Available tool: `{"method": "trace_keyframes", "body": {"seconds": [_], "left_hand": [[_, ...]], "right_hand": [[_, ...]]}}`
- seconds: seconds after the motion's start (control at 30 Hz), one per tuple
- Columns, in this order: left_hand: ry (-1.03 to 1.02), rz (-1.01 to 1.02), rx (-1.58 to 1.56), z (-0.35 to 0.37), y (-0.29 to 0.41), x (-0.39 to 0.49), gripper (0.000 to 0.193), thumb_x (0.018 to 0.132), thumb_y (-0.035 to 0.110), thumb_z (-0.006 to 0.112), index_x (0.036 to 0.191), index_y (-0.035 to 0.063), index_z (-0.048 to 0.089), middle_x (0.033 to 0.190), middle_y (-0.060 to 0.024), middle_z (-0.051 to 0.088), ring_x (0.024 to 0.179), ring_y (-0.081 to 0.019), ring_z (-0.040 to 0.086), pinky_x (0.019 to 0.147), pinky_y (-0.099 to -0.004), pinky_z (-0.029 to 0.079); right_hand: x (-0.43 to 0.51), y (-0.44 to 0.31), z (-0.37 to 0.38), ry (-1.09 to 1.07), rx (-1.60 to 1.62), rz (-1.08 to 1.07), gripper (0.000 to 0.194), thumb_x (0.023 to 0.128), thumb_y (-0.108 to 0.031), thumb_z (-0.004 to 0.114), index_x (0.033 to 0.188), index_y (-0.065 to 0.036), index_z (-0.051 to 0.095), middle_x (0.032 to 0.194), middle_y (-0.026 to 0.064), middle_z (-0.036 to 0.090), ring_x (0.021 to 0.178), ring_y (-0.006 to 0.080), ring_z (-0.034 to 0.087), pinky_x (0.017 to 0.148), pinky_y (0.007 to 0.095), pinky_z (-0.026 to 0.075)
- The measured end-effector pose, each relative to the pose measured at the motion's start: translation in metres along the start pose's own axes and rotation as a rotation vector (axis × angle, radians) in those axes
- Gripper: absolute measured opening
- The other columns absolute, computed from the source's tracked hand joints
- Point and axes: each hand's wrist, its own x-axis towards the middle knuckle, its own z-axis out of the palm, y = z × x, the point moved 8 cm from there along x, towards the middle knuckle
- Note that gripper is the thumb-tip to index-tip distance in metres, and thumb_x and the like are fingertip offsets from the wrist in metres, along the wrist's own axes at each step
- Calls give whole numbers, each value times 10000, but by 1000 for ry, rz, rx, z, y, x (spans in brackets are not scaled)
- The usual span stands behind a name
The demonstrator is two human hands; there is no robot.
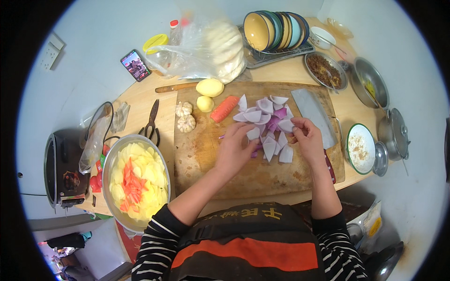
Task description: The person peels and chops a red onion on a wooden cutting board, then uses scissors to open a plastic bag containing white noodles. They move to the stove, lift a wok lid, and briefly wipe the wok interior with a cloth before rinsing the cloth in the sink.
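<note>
Red onion pieces lie loose on a wooden cutting board. At the left side of the pile, my left hand has a pale onion piece at its fingertips. My right hand pinches another onion piece by its edge, above the pile. A cleaver rests on the board's right side, its red dotted handle partly hidden by my right forearm. Left of the onion are a peeled carrot piece, two peeled potatoes and two garlic bulbs.
A metal basin holds sliced potato and carrot. Nearby are black scissors and a dark appliance. Behind the board are a phone, a plastic bag and racked enamel dishes. Bowls and pots line the right edge.
</note>
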Motion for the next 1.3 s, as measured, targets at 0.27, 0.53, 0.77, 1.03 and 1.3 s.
{"method": "trace_keyframes", "body": {"seconds": [0.27, 0.53, 0.77, 1.03, 1.3], "left_hand": [[-282, -320, -737, 27, -6, -7, 511, 861, 68, 683, 1341, 99, 513, 1085, -12, 641, 908, -81, 611, 720, -248, 526], [-408, -390, -676, 35, -21, -27, 387, 860, 67, 683, 1235, 21, 600, 1095, -14, 653, 979, -101, 608, 857, -260, 512], [-432, -369, -691, 32, -15, -27, 376, 866, 67, 677, 1229, 12, 596, 1090, -37, 654, 981, -106, 609, 862, -258, 509], [-317, -317, -835, 26, -17, -20, 246, 925, 93, 604, 1141, -21, 575, 1025, -77, 649, 913, -151, 641, 813, -282, 533], [-363, -583, -927, 33, -25, -30, 256, 959, 117, 543, 1183, -6, 551, 1086, -95, 629, 954, -181, 642, 802, -303, 544]], "right_hand": [[-36, 6, 64, -449, 544, 364, 266, 900, -78, 585, 1152, -1, 550, 937, 79, 610, 793, 166, 628, 639, 278, 532], [-38, -12, 63, -421, 124, -54, 295, 846, -123, 689, 1105, -34, 579, 934, 16, 603, 792, 93, 592, 659, 229, 503], [-38, -9, 66, -429, 205, -44, 228, 824, -107, 718, 974, -27, 567, 921, 18, 588, 804, 69, 568, 663, 215, 483], [-36, 0, 63, -346, 292, 12, 198, 822, -93, 729, 934, -49, 572, 871, -14, 581, 798, 53, 540, 698, 206, 449], [-28, -14, 66, -268, 363, -9, 171, 855, -113, 702, 972, -40, 601, 853, -18, 610, 782, 56, 552, 705, 206, 448]]}}
